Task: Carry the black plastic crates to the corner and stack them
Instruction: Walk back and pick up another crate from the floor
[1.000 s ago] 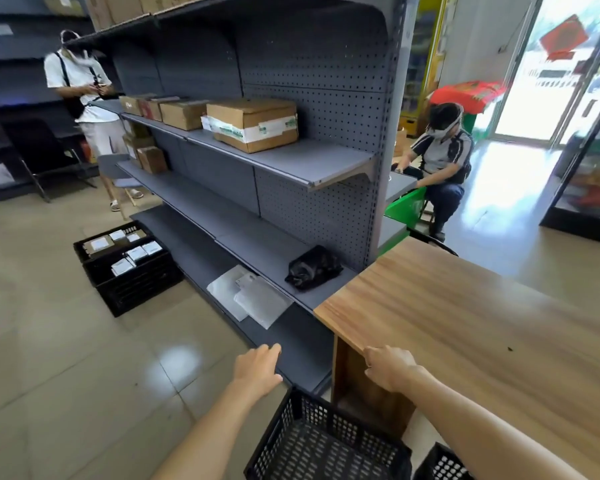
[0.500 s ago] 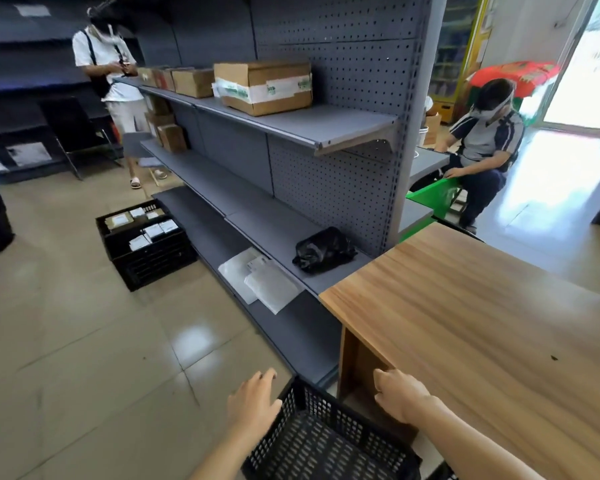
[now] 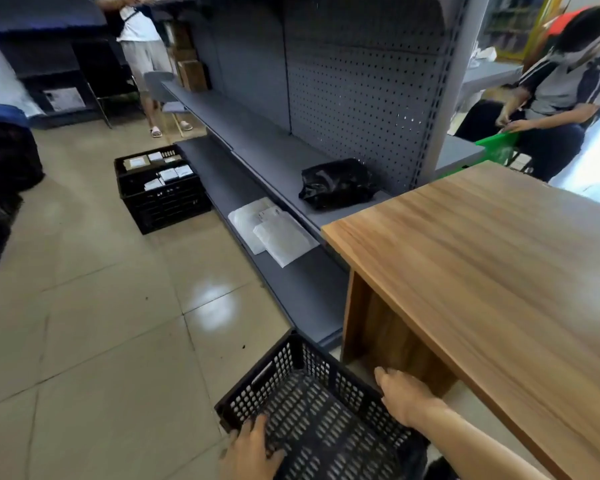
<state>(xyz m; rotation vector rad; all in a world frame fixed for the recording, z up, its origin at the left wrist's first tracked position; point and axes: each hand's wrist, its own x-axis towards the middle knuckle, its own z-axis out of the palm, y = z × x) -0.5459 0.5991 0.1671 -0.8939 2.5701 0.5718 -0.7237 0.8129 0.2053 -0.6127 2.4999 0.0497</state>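
Both hands are now closing onto the empty black crate at lower centre, left hand gripping the near-left rim, right hand curling over the right rim, seemingly readying a lift.

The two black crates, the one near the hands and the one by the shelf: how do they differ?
The near crate looks empty; the far crate holds white packets. Both hands, left and right, grip the near crate; the far crate sits untouched on the floor. Both are black perforated plastic.
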